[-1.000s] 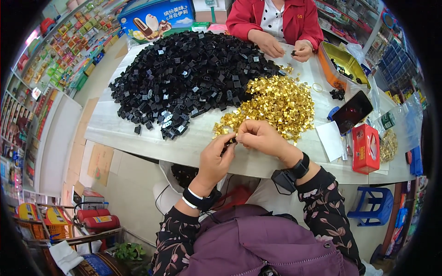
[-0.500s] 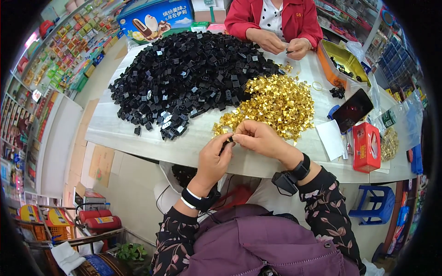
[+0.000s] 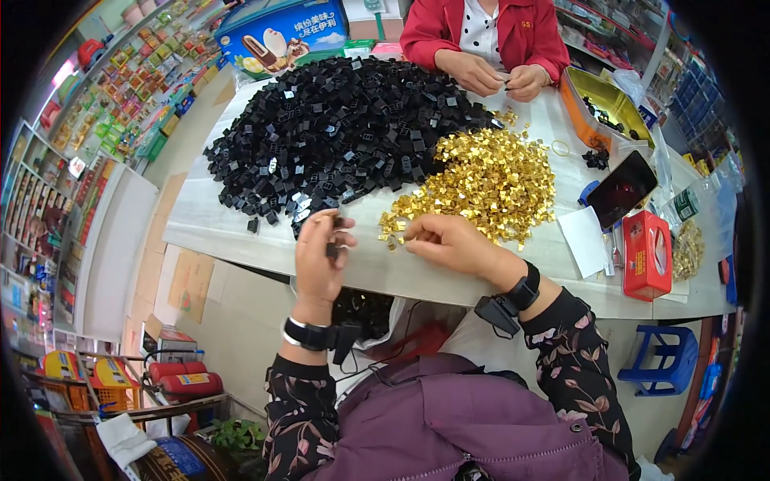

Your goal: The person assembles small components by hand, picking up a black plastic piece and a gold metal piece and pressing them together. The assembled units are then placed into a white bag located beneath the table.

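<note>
A large heap of small black plastic pieces [image 3: 345,120] covers the left and middle of the table. Beside it on the right lies a heap of small shiny gold metal pieces [image 3: 501,188]. My left hand [image 3: 319,268] is raised at the near edge of the black heap, its fingers curled round a small black plastic piece [image 3: 332,250]. At the near left edge of the gold heap is my right hand [image 3: 453,240], thumb and fingers brought together over a few stray gold bits. Whatever lies between those fingertips is too small to make out.
Across the table a person in a red jacket [image 3: 433,36] handles a small piece. Right of the gold heap are an orange-and-yellow tin [image 3: 573,108], a phone [image 3: 618,191], white paper [image 3: 579,240] and a red box [image 3: 646,260]. Under the table edge hangs a white bag [image 3: 393,325] of dark pieces.
My hands were together at the table's near edge, working on one black piece. They have separated: the left moved left to the black heap, the right stayed by the gold pieces.
</note>
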{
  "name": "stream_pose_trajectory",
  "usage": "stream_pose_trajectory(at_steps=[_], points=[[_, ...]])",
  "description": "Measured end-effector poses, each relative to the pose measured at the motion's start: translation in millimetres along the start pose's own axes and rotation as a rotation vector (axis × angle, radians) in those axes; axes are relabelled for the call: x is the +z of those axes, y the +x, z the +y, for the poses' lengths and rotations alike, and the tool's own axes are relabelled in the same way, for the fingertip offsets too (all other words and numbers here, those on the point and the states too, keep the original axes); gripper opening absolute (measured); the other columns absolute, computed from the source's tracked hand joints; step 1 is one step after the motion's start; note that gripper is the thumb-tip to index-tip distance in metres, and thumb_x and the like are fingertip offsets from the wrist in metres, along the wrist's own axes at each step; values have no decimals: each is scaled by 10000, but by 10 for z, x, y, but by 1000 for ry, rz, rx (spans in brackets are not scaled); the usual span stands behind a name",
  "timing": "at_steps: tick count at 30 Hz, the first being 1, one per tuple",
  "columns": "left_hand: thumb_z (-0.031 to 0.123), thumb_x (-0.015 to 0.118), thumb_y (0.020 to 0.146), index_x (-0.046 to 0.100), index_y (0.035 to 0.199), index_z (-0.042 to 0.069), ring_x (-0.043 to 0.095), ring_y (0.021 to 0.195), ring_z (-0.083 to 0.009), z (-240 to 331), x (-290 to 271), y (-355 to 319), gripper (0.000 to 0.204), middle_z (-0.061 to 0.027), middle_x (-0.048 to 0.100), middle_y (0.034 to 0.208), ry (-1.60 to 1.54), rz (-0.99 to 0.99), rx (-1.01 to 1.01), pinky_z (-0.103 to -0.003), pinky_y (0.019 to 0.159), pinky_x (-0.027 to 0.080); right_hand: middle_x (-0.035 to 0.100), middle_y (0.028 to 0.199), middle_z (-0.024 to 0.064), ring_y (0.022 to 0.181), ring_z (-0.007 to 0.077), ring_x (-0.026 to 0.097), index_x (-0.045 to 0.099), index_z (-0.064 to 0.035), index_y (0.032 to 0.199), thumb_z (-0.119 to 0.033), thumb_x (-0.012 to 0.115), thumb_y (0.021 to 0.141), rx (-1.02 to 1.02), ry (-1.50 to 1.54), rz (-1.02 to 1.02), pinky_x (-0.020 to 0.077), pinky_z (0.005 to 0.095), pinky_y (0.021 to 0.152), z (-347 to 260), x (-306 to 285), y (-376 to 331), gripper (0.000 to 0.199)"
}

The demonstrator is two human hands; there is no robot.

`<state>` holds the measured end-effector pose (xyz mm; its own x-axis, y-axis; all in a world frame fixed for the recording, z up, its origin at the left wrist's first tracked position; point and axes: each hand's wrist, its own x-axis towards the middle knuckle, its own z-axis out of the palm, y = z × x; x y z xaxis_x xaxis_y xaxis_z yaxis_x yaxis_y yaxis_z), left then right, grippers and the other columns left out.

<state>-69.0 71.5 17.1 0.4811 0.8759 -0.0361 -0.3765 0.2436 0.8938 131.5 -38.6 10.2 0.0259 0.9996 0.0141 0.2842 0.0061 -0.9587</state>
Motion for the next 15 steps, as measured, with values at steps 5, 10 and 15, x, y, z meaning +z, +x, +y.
stream_pose_trajectory(at_steps=[5, 10, 15], points=[[205, 534, 895, 549, 1000, 13, 588, 644, -134, 198, -244, 198, 220, -77, 611, 771, 295, -8, 71, -219, 496, 419, 610, 777, 74, 668, 235, 599, 631, -87, 894, -240, 637, 787, -266, -514, 141, 491, 340, 593, -25, 86, 1, 186], [244, 586, 844, 543, 959, 24, 621, 666, -268, 166, -251, 436, 252, -146, 636, 788, 1418, -75, 415, -354, 575, 485, 595, 729, 82, 648, 232, 599, 638, -56, 833, -146, 652, 757, -352, -594, 226, 485, 324, 587, 46, 100, 49, 118], [243, 621, 797, 543, 974, 47, 609, 737, -371, 161, -111, 560, 275, -187, 635, 794, 1853, -135, 364, -436, 636, 475, 599, 711, 82, 635, 219, 601, 636, -50, 800, -135, 638, 756, -307, -597, 259, 489, 308, 582, 42, 67, 33, 96]])
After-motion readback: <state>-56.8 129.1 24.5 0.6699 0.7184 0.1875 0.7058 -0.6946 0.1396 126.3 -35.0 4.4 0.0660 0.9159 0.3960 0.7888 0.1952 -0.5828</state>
